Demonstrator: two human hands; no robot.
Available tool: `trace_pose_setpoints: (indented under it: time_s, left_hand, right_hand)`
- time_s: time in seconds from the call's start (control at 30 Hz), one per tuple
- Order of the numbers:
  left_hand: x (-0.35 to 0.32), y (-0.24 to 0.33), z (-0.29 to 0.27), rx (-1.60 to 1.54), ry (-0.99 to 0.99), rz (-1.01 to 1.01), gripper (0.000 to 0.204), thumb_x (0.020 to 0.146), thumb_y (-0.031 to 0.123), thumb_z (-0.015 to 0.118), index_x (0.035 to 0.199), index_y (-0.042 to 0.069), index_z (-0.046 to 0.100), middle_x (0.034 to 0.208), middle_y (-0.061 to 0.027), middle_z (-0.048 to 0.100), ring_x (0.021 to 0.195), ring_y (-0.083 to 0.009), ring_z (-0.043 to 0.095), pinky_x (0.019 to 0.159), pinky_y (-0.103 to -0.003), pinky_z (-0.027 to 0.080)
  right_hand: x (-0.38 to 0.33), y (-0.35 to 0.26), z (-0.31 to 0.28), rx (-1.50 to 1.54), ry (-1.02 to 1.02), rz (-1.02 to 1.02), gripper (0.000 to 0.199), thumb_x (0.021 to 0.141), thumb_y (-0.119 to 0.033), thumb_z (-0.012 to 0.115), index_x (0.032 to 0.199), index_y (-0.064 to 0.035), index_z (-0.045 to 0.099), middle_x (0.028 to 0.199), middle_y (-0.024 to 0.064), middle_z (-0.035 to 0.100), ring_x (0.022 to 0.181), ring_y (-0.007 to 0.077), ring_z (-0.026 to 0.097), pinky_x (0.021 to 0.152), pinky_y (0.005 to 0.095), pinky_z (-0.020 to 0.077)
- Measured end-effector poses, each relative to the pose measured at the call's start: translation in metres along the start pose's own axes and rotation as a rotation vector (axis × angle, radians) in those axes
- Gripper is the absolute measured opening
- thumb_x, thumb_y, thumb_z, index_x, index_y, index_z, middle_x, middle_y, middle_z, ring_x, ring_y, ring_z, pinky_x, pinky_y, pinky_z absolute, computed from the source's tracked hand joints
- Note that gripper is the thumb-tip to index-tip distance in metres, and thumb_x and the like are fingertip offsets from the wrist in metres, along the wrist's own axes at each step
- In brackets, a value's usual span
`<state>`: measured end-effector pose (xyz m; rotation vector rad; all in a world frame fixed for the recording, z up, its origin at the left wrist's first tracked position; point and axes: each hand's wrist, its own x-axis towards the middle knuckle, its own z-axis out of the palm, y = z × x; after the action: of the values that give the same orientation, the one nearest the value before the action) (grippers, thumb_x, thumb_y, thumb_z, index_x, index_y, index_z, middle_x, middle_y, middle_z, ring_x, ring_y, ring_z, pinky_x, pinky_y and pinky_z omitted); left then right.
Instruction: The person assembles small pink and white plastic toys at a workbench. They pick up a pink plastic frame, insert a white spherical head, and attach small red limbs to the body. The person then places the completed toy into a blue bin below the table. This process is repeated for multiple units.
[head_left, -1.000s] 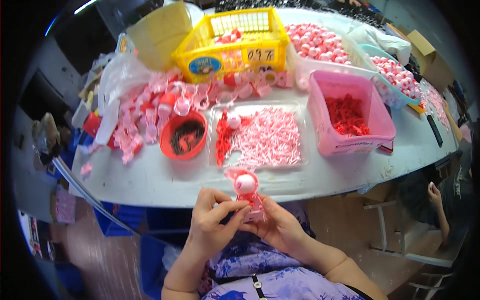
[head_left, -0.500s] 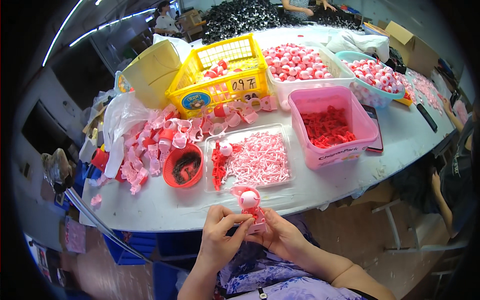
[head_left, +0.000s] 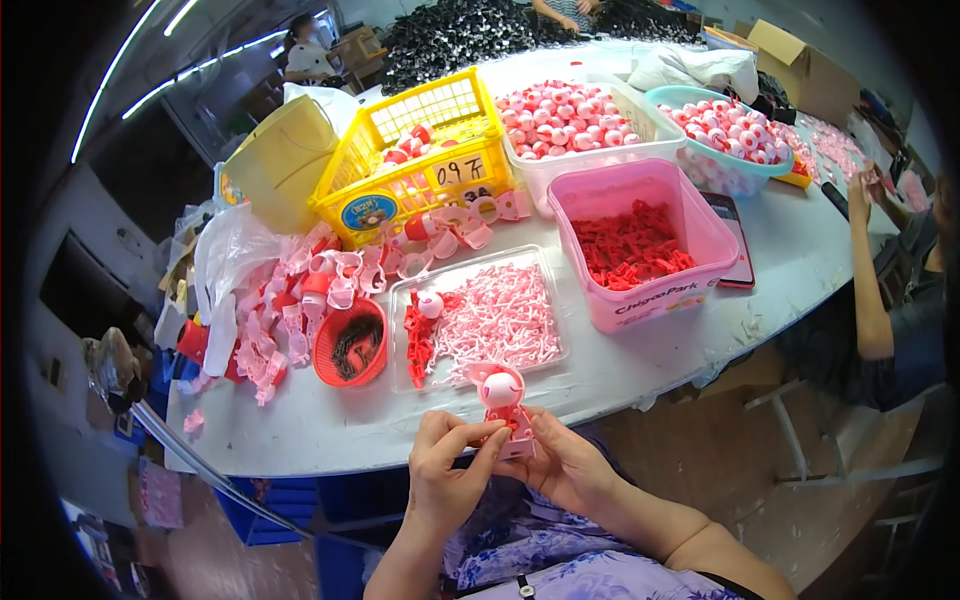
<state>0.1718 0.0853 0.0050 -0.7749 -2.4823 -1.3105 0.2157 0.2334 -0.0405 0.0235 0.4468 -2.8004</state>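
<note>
In front of the table's near edge, my two hands meet around a small pink toy figure (head_left: 502,392) with a round white-and-pink head and red parts in its body. My right hand (head_left: 568,462) grips its pink base from the right. The thumb and fingertips of my left hand (head_left: 447,462) pinch at the red part on its front; whether a separate piece sits between them is hidden. Just beyond lies a clear tray (head_left: 560,350) of thin pink pieces (head_left: 495,320), with red pieces (head_left: 418,340) and one ball head (head_left: 431,304) at its left side.
A red basket (head_left: 322,350) of dark metal bits stands left of the tray, beside piled pink shells (head_left: 262,350). Behind are a yellow crate (head_left: 470,135), a pink tub (head_left: 640,300) of red parts, a white bin (head_left: 540,175) and a blue basin (head_left: 720,175) of ball heads. A co-worker (head_left: 900,300) sits at right.
The view has shifted slightly, so the table's things appear further left. Both hands stay on the toy figure, which stands a bit more upright. The co-worker's arm at right has risen.
</note>
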Motion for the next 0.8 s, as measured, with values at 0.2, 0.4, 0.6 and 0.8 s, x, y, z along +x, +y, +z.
trace_pose_setpoints:
  time_s: [0.2,0.4,0.6,0.8]
  left_hand:
    - [0.0019,-0.0007,0.0027,-0.005,-0.017,0.008,0.016,0.075,0.001,0.074,0.091,0.003,0.072,0.077,-0.0062,0.057,0.068,-0.0139,0.057,0.061,-0.025,0.046]
    - [0.0015,0.0008,0.0038,-0.013,-0.018,0.003,0.015,0.077,0.000,0.073,0.091,0.002,0.071,0.080,-0.0064,0.058,0.069,-0.0127,0.058,0.063,-0.024,0.047]
    - [0.0013,-0.0011,0.0057,-0.025,-0.009,0.019,0.018,0.075,0.000,0.074,0.092,0.003,0.072,0.077,-0.0064,0.056,0.067,-0.0145,0.056,0.060,-0.026,0.046]
    - [0.0024,-0.0017,0.0039,-0.012,-0.010,0.043,0.020,0.074,0.001,0.074,0.094,0.005,0.072,0.074,-0.0061,0.055,0.067,-0.0158,0.055,0.059,-0.027,0.046]
  right_hand:
    - [-0.0008,-0.0032,-0.0022,0.008,-0.006,0.001,0.034,0.101,-0.025,0.041,0.129,-0.0070,0.036,0.123,0.0101,0.051,0.114,0.0176,0.054,0.100,0.0381,0.0463]
    - [-0.0015,-0.0037,-0.0018,0.001,-0.005,0.000,0.034,0.101,-0.025,0.040,0.130,-0.0072,0.036,0.123,0.0097,0.051,0.114,0.0175,0.054,0.100,0.0381,0.0462]
    - [-0.0015,-0.0031,-0.0030,0.006,-0.010,-0.003,0.035,0.102,-0.026,0.039,0.131,-0.0071,0.036,0.123,0.0096,0.052,0.113,0.0169,0.055,0.099,0.0375,0.0464]
    - [-0.0009,-0.0019,-0.0041,0.012,-0.016,-0.013,0.036,0.102,-0.025,0.039,0.132,-0.0068,0.035,0.123,0.0096,0.052,0.113,0.0170,0.055,0.099,0.0369,0.0468]
